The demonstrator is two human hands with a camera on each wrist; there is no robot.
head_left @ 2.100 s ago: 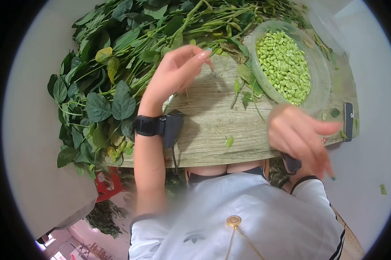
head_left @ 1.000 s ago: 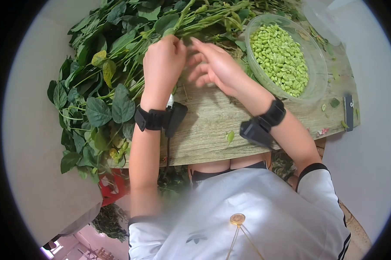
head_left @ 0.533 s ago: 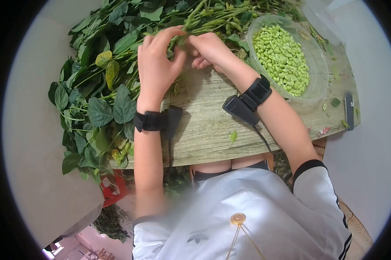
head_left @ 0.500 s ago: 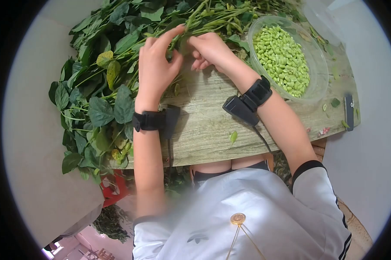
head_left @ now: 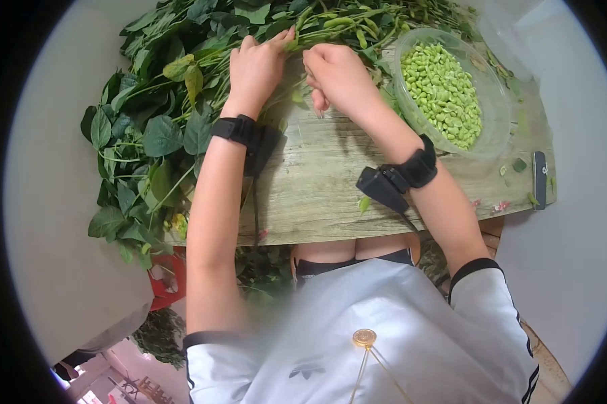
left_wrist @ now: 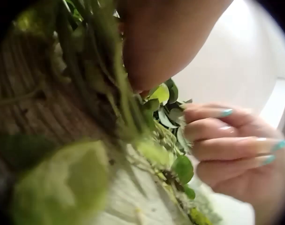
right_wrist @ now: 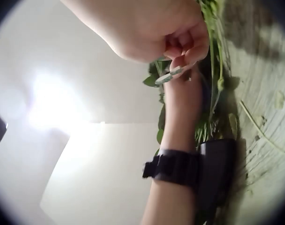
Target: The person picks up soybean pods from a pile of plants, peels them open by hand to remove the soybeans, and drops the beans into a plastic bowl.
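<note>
In the head view my left hand (head_left: pixel 256 73) is at the front of a heap of soybean stalks (head_left: pixel 216 64), its fingertips pinching green stalk at the heap's edge. Just to its right is my right hand (head_left: pixel 342 75), fingers curled in toward the palm, with nothing visible in them. The left wrist view shows this right hand (left_wrist: pixel 234 143) with its painted nails folded inward, beside the leaves. In the right wrist view, thin stems (right_wrist: pixel 218 61) run past its curled fingers. Several plump green pods (head_left: pixel 337 22) hang on the stalks above both hands.
A clear round tub (head_left: pixel 495 124) of shelled green beans (head_left: pixel 441 94) stands right of the hands. A dark flat strip (head_left: pixel 540 180) lies at the right end of the wooden table (head_left: pixel 317 202). A red crate (head_left: pixel 169 279) is below the left edge.
The right hand came from the tub's near side across to the stalks beside the left hand, and its fingers have since curled in. The left hand reached farther into the stalks.
</note>
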